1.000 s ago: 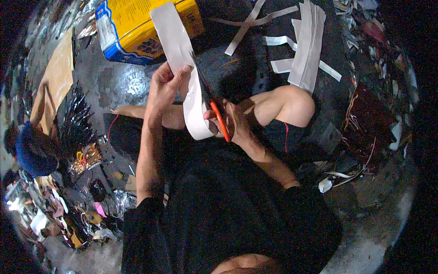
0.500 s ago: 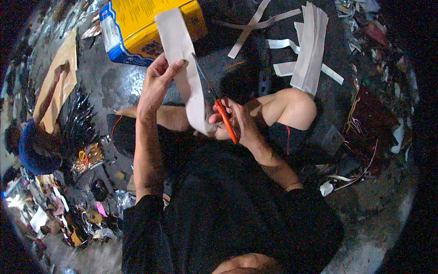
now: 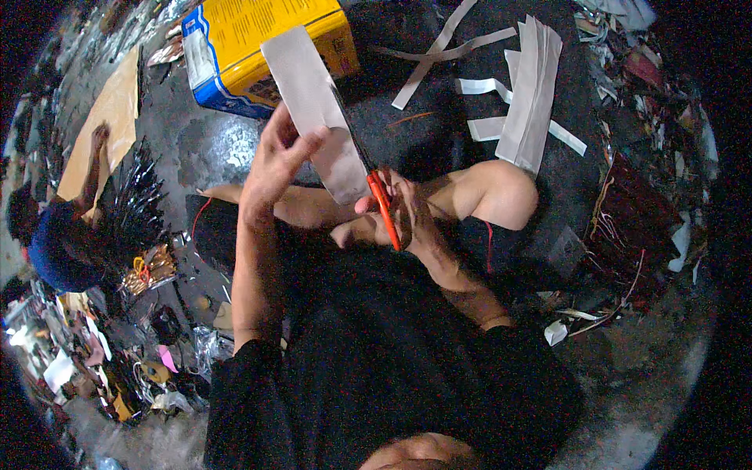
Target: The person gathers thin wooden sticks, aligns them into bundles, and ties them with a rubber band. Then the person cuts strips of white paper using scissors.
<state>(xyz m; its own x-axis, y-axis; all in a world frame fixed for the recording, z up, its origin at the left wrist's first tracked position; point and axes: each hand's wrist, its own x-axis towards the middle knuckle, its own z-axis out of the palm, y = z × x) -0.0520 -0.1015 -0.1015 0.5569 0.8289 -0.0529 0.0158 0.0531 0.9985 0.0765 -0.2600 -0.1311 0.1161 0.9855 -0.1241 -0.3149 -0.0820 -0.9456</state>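
A pale grey strip (image 3: 301, 74) of thin sheet material slants in front of me above my crossed legs. My left hand (image 3: 270, 160) is closed on its left edge, with the thumb lying over the face. A pair of scissors (image 3: 385, 210) with orange handles sits in my closed right hand (image 3: 413, 211). Its dark blades point up and away, along the strip's right edge. Whether the blades bite into the material I cannot tell. The strip's lower end lies close to the right fingers.
Beyond my left hand stands a yellow and blue box (image 3: 270, 47). To the far right lies a stack of grey strips (image 3: 531, 98), with narrow offcuts (image 3: 435, 55) nearby. At left, another person (image 3: 59, 247) reaches over a brown sheet (image 3: 102, 117). Scraps (image 3: 102, 360) litter the floor.
The strip's lower part, which curled down toward my right hand, now hangs straighter and ends higher. My left thumb has shifted slightly down and right. The other person's arm has moved over the brown sheet.
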